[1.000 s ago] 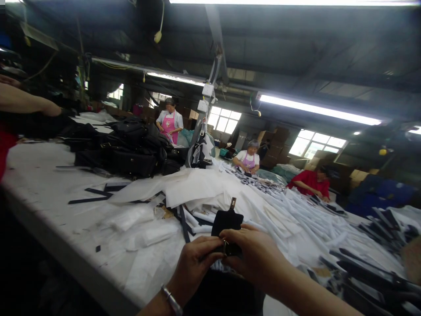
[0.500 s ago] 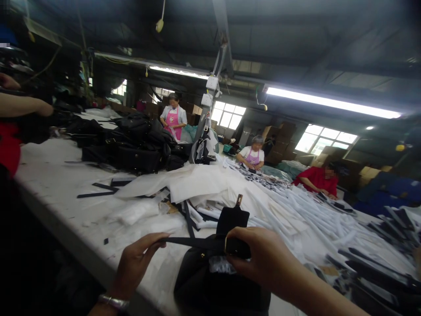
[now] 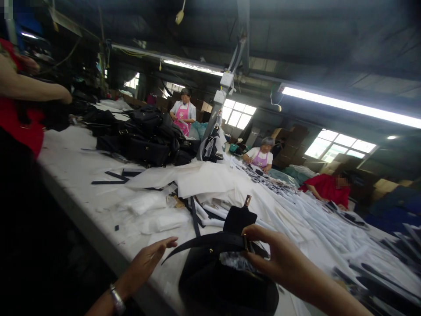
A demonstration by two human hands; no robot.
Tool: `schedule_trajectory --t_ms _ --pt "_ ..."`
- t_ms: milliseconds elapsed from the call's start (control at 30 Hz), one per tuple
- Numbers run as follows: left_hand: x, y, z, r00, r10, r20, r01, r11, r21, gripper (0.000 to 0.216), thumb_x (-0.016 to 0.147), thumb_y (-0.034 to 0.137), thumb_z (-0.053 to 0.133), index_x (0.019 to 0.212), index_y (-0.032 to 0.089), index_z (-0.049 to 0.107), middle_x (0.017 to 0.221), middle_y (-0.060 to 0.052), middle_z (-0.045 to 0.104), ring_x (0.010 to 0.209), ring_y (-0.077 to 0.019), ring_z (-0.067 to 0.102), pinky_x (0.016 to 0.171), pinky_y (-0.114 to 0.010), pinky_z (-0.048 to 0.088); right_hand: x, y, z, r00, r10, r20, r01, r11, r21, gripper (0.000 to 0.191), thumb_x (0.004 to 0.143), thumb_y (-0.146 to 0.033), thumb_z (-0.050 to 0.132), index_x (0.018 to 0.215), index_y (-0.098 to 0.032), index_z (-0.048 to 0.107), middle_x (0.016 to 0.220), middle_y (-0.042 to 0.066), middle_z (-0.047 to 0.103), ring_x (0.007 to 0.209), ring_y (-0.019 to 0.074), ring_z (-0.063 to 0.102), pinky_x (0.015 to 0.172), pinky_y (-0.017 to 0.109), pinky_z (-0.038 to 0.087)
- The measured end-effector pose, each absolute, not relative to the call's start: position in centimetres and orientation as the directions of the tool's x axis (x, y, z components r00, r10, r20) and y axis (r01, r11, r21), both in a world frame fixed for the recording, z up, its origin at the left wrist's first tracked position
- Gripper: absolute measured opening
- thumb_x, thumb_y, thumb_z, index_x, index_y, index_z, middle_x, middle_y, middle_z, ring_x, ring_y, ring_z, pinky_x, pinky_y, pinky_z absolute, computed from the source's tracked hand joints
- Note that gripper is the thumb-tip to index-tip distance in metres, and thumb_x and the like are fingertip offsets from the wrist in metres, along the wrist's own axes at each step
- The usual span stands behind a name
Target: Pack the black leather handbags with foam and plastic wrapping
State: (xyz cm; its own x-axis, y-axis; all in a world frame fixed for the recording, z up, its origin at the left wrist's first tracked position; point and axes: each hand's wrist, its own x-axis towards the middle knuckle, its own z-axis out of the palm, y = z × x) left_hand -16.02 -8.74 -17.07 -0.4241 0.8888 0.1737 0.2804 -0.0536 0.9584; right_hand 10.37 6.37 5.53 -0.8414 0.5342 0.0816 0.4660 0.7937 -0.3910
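A black bag [image 3: 226,287] stands on the table in front of me, with clear plastic wrapping [image 3: 233,260] showing in its mouth. Its flap [image 3: 240,219] points up and away, tipped with a metal clasp piece [image 3: 247,201]. Thumb and fingers of my right hand [image 3: 278,248] pinch a gold-coloured buckle [image 3: 245,242] on the black strap [image 3: 204,240]. The strap's loose end curves down to the left. Just beside that end, my left hand [image 3: 146,261] is open with its fingers stretched out, apparently apart from the strap.
White sheets [image 3: 207,180] and wrapped strips [image 3: 312,224] cover the worktable [image 3: 72,175]. Black bags [image 3: 148,147] are heaped at the back left. A person in red [image 3: 23,114] stands at the left; several co-workers sit or stand beyond. A post [image 3: 210,127] rises mid-table.
My left hand has let go of the strap's end, which now bends downward instead of being drawn out straight. My right hand keeps hold at the buckle. The whole view has shifted slightly.
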Motion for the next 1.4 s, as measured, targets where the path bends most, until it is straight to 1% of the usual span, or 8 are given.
schedule_trajectory --t_ms 100,200,367,667,900,1033,1200,1400 --pt "-13.3 -7.3 -13.3 -0.363 0.876 0.319 0.343 -0.193 0.919 0.047 0.097 0.054 0.04 0.122 0.025 0.068 0.125 -0.006 0.068 0.12 -0.0271 0.06 0.108 -0.042 0.042 10.3 6.4 5.3 -0.851 0.52 0.073 0.452 0.797 -0.401 0.022 0.083 -0.026 0.06 0.104 -0.024 0.065 0.103 0.003 0.072 0.1 0.0221 0.067 0.088 0.032 0.05" --pt "-10.9 -5.8 -9.6 -0.225 0.877 0.424 0.264 -0.364 0.893 0.044 0.098 0.049 0.043 0.125 0.023 0.066 0.125 -0.007 0.068 0.117 -0.0254 0.062 0.103 -0.035 0.045 10.1 6.4 5.2 -0.865 0.497 0.067 0.433 0.808 -0.4 0.02 0.085 -0.028 0.059 0.105 -0.024 0.064 0.102 0.003 0.072 0.099 0.0218 0.066 0.087 0.031 0.051" --pt "-9.8 -3.7 -6.9 -0.156 0.898 0.411 0.141 -0.392 0.909 0.04 0.088 0.045 0.064 0.119 0.02 0.069 0.117 -0.007 0.071 0.107 -0.0262 0.065 0.096 -0.034 0.048 10.4 6.7 4.4 -0.849 0.52 0.093 0.446 0.8 -0.401 0.024 0.086 -0.03 0.06 0.109 -0.025 0.063 0.108 0.004 0.071 0.103 0.0226 0.066 0.092 0.033 0.051" --pt "-13.5 -1.8 -10.0 -0.035 0.955 0.293 0.028 -0.292 0.956 0.041 0.085 0.046 0.066 0.116 0.019 0.07 0.114 -0.007 0.072 0.109 -0.0262 0.064 0.098 -0.036 0.046 12.3 8.2 1.6 -0.802 0.591 0.086 0.469 0.712 -0.522 0.042 0.089 -0.046 0.059 0.123 -0.021 0.06 0.123 0.009 0.067 0.112 0.025 0.064 0.099 0.035 0.052" --pt "-14.1 -1.6 -12.1 0.038 0.967 0.253 0.016 -0.253 0.967 0.051 0.074 0.049 0.076 0.116 0.02 0.071 0.11 -0.006 0.073 0.104 -0.027 0.066 0.093 -0.033 0.048 14.2 10.1 1.4 -0.834 0.534 0.136 0.479 0.824 -0.302 0.042 0.084 -0.046 0.065 0.121 -0.028 0.069 0.124 0.005 0.069 0.113 0.0274 0.065 0.095 0.032 0.055" --pt "-13.8 -1.5 -12.9 -0.008 0.97 0.242 0.005 -0.242 0.97 0.047 0.085 0.053 0.063 0.113 0.017 0.072 0.104 -0.007 0.074 0.098 -0.0245 0.067 0.088 -0.032 0.049 15.1 10.4 1.1 -0.851 0.513 0.117 0.471 0.842 -0.264 0.04 0.083 -0.046 0.067 0.12 -0.031 0.07 0.124 0.003 0.069 0.117 0.0281 0.063 0.096 0.03 0.054" --pt "-13.2 -0.4 -13.8 -0.055 0.971 0.231 0.03 -0.23 0.973 0.033 0.079 0.04 0.072 0.102 0.017 0.075 0.1 -0.006 0.075 0.097 -0.0233 0.067 0.089 -0.031 0.049 15.3 10.3 0.9 -0.839 0.528 0.128 0.491 0.838 -0.238 0.041 0.084 -0.047 0.065 0.122 -0.034 0.068 0.123 0.002 0.07 0.11 0.0264 0.067 0.086 0.027 0.058" --pt "-12.8 -0.2 -14.2 -0.064 0.969 0.239 0.042 -0.236 0.971 0.027 0.081 0.034 0.068 0.101 0.018 0.076 0.098 -0.005 0.075 0.094 -0.0221 0.068 0.086 -0.03 0.05 15.4 10.8 0.6 -0.854 0.491 0.173 0.46 0.867 -0.192 0.039 0.086 -0.044 0.063 0.122 -0.031 0.068 0.124 0.002 0.069 0.112 0.0255 0.066 0.091 0.028 0.057"
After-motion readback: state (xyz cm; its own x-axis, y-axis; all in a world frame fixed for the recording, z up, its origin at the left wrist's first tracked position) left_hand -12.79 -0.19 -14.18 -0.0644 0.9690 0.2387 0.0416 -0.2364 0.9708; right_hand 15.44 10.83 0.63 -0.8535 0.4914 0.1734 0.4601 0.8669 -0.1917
